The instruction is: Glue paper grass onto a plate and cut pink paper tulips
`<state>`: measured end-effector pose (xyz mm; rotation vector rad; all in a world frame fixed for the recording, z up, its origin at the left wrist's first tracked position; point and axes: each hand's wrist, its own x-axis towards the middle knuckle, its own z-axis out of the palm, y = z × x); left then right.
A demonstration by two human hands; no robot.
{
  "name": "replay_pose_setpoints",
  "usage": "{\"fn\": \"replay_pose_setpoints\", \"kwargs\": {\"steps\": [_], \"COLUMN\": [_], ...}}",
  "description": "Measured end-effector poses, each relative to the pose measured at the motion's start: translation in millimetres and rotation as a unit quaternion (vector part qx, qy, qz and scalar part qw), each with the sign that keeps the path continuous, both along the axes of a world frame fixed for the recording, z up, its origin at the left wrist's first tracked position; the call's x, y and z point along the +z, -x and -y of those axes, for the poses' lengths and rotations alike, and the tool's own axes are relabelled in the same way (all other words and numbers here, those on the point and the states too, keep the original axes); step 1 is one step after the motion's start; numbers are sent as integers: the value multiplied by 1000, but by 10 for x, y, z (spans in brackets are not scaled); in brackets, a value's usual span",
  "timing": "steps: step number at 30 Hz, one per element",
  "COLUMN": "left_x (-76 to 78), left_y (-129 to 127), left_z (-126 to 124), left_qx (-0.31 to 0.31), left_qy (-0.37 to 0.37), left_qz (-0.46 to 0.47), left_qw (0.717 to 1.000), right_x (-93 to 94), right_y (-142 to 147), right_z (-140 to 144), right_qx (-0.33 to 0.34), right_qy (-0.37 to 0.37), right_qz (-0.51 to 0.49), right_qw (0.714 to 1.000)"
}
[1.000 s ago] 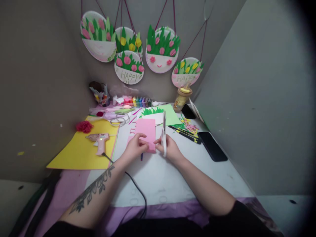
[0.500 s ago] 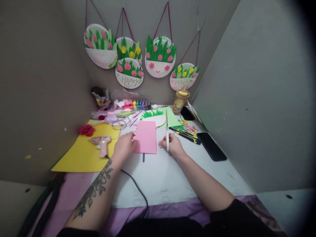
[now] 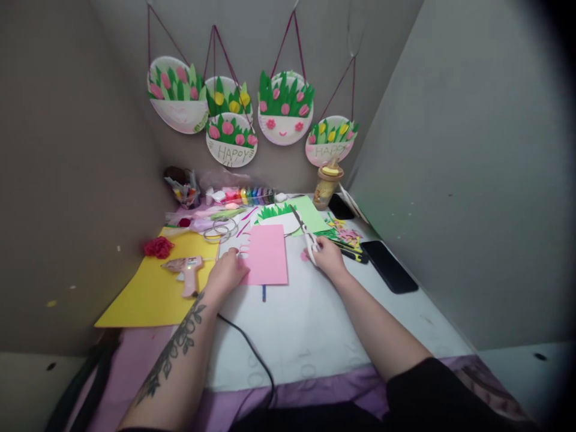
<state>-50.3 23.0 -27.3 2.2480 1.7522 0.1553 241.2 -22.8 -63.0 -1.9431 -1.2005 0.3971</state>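
A sheet of pink paper [image 3: 267, 255] lies in the middle of the table, its left edge cut into curved notches. My left hand [image 3: 227, 271] grips that edge near the lower left corner. In my right hand [image 3: 330, 259], to the right of the sheet, is a pair of white-handled scissors [image 3: 307, 233], blades pointing up and left. A small pink paper piece [image 3: 305, 256] shows by the fingers of that hand; whether they pinch it I cannot tell. Below the sheet a blue pencil-like stick [image 3: 264, 293] pokes out.
A pink glue gun [image 3: 189, 275] rests on yellow paper [image 3: 135, 300] at left, its dark cord [image 3: 252, 345] crossing the front. Phones [image 3: 390, 267], cutters [image 3: 355, 254] and paper scraps [image 3: 344, 231] lie right. A half plate with green paper grass [image 3: 279, 219] is behind; decorated plates [image 3: 285, 114] hang above.
My right hand has shifted right, away from the pink sheet. The scissors have tilted from upright to leaning left. My left hand stays at the sheet's edge; the view has shifted slightly.
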Motion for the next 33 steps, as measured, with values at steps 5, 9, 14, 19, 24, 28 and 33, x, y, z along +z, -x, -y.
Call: {"fn": "replay_pose_setpoints", "kwargs": {"steps": [5, 9, 14, 19, 24, 28, 33], "left_x": [26, 26, -27, -18, 10, 12, 53], "left_y": [-17, -45, -57, -19, -2, -57, -139], "left_z": [-30, -33, -65, -103, -93, -42, 76], "left_qx": [-6, 1, 14, 35, 105, 119, 170], "left_qy": [11, 6, -7, -26, 10, 59, 98], "left_qz": [-5, -6, 21, 112, 422, 627, 701], "left_qw": [1000, 1000, 1000, 993, 901, 768, 685], "right_x": [165, 210, 233, 282, 321, 325, 292], "right_y": [-217, -342, -322, -298, -268, -268, -223], "right_z": [156, 255, 272, 266, 288, 302, 289], "right_qx": [1, 3, 3, 1, -19, -30, -37], "right_qy": [79, 160, 225, 240, 245, 243, 194], "right_qz": [149, 221, 251, 269, 266, 282, 292], "right_qw": [986, 962, 941, 933, 932, 928, 936]}}
